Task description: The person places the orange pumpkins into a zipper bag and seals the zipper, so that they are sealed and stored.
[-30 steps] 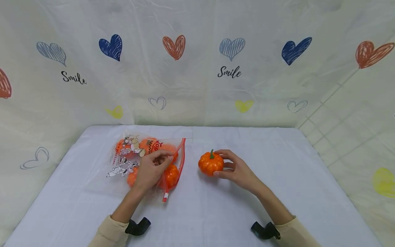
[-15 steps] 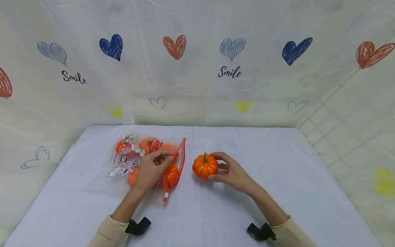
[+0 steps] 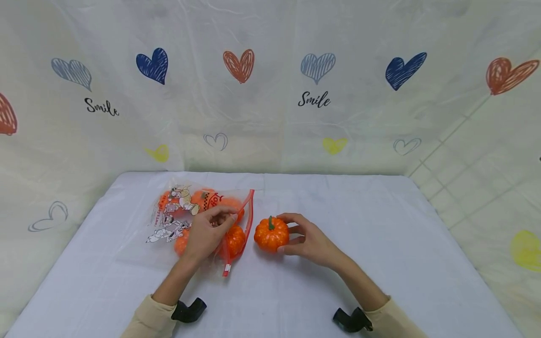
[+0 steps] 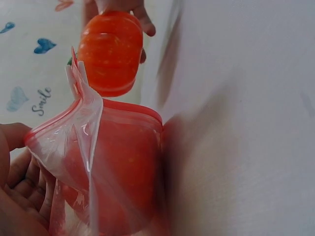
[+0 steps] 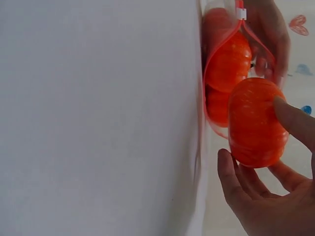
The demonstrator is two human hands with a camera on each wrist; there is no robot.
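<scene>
A small orange toy pumpkin (image 3: 271,234) with a green stem is held by my right hand (image 3: 310,241), thumb on the near side and fingers round its right. To its left lies a clear zip bag (image 3: 162,251) with a red zip edge and printed cartoon animals. Several orange pumpkins (image 3: 235,240) show inside it. My left hand (image 3: 207,232) pinches the bag's upper edge at the mouth. In the right wrist view the mouth gapes, and the held pumpkin (image 5: 257,123) is just outside it. My left palm partly hides the bag in the head view.
A white cloth covers the table (image 3: 359,211). Behind it hangs a pale curtain (image 3: 270,117) printed with hearts and "Smile". Black wrist cameras (image 3: 189,310) sit at both cuffs, close above the cloth.
My right hand has carried the pumpkin left and a little nearer to me, toward the bag's mouth. My left hand and the bag have stayed in place.
</scene>
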